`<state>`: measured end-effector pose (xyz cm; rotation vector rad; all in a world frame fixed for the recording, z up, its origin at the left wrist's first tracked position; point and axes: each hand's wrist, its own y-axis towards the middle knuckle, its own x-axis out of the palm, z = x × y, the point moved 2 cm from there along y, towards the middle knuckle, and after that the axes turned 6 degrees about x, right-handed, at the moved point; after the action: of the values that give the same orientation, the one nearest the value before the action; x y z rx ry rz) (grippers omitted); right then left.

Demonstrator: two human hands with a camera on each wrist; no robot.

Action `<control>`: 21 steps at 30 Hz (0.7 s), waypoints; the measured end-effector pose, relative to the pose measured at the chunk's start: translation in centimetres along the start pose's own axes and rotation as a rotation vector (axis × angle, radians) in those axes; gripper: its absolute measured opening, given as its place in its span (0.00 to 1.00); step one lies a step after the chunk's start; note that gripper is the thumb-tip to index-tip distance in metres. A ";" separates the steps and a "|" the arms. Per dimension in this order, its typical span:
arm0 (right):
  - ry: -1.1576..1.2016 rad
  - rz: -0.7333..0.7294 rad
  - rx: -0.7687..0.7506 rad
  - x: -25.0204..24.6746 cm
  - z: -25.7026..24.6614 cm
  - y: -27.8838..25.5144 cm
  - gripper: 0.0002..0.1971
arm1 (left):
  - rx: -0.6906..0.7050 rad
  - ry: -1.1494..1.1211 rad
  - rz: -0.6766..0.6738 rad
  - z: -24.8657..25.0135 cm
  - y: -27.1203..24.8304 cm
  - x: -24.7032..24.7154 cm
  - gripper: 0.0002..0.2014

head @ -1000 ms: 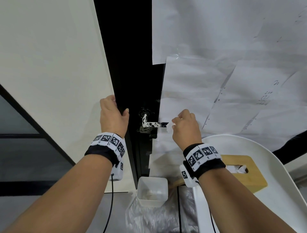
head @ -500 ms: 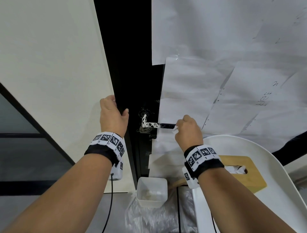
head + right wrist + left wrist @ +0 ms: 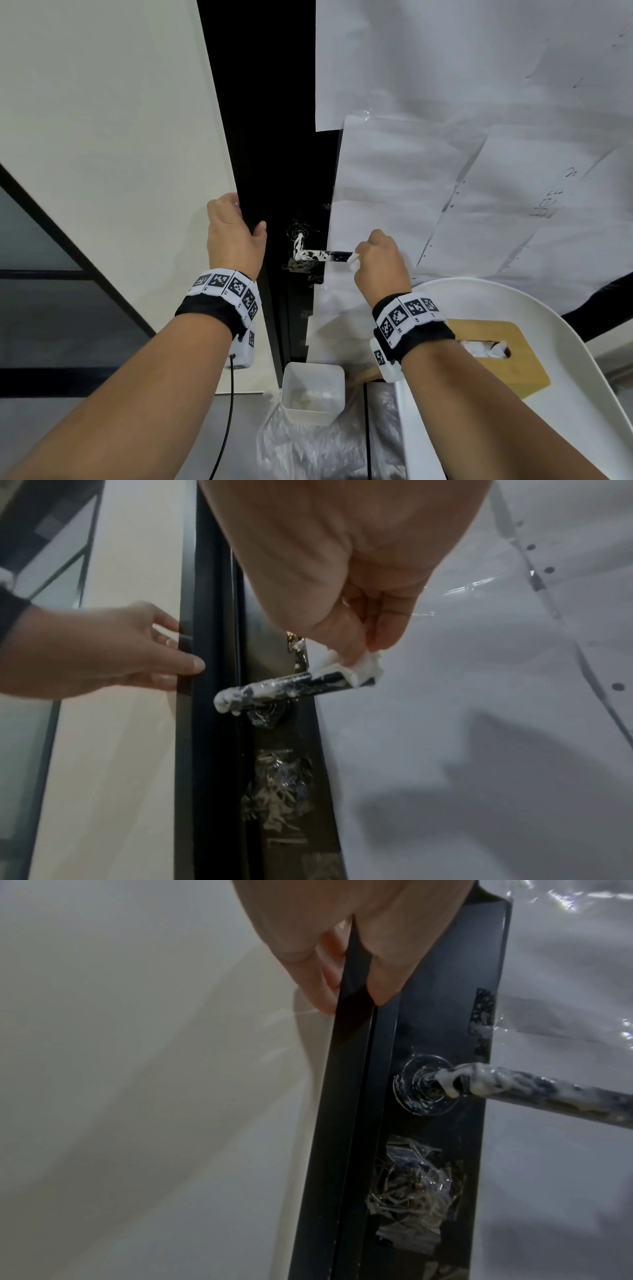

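A black lever door handle [image 3: 320, 254] [image 3: 534, 1091] [image 3: 274, 691] smeared with white foam sticks out of a black door [image 3: 274, 137]. My right hand [image 3: 378, 265] [image 3: 349, 593] pinches a small white wad of tissue [image 3: 359, 666] [image 3: 354, 262] against the handle's free end. Its end stretch looks darker and cleaner than the foamy bend. My left hand [image 3: 234, 240] [image 3: 342, 947] [image 3: 113, 650] grips the black door edge, thumb on the front face, fingers behind.
White paper sheets under clear film [image 3: 462, 154] cover the door's right part. Below stand a small white tub [image 3: 313, 390], crumpled plastic sheeting [image 3: 325, 452], and a white chair [image 3: 565, 394] bearing a wooden tissue box [image 3: 496, 359]. A pale wall [image 3: 102, 137] lies left.
My right hand has slid the tissue rightward along the handle, from near its middle out to its free end, uncovering more dark handle. The left hand has stayed on the door edge.
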<state>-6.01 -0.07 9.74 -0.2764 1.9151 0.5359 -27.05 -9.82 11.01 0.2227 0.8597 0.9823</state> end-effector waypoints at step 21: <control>0.161 -0.001 -0.039 0.2 -0.7 0.6 0.17 | -0.008 0.018 -0.012 0.2 0.0 -0.1 0.25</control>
<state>-6.89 0.14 9.96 -0.3554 2.0609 0.5653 -26.98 -9.82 11.17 0.2018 0.8726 0.9778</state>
